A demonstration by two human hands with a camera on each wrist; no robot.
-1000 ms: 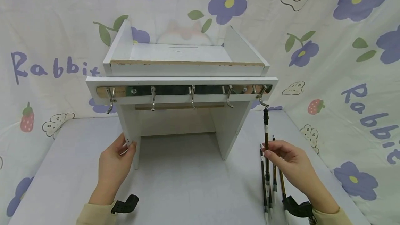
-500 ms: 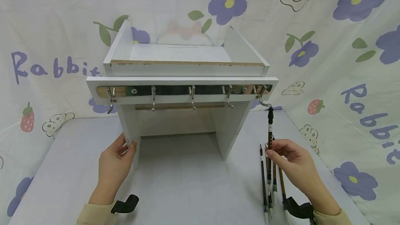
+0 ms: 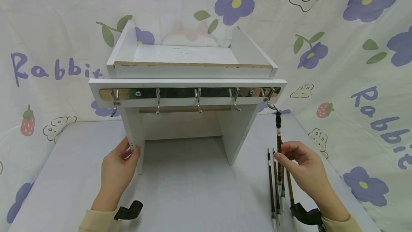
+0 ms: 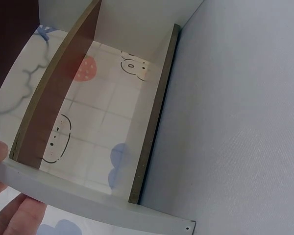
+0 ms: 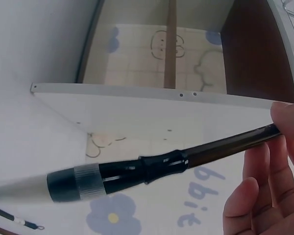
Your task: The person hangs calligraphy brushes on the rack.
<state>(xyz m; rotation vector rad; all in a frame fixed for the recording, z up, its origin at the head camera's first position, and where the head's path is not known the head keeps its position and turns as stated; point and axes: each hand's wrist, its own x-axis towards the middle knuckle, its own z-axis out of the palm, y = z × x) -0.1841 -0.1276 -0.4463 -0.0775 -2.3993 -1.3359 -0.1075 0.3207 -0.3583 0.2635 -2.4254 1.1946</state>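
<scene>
A white shelf unit [image 3: 193, 72] stands on the table, with a metal hook rail [image 3: 178, 92] across its front. My left hand [image 3: 117, 171] grips the unit's left side panel [image 3: 133, 131] between thumb and fingers; the left wrist view shows fingertips on both sides of that board. On the right, my right hand [image 3: 300, 164] pinches a dark calligraphy brush [image 3: 278, 128] by its handle, bristle end down. The cord loop at the brush's top meets the tip of the rightmost hook [image 3: 271, 99]. In the right wrist view a clear cap covers the brush's bristles [image 5: 24, 190].
Several more brushes [image 3: 270, 182] lie on the white table [image 3: 193, 196] beneath and beside my right hand. The other hooks [image 3: 198, 101] along the rail hang bare. Behind the unit is a cloth backdrop [image 3: 180, 17] printed with flowers.
The brush has shifted slightly right and now hangs nearer upright, its loop still at the rightmost hook. My right hand has risen a little along with it. My left hand has stayed put.
</scene>
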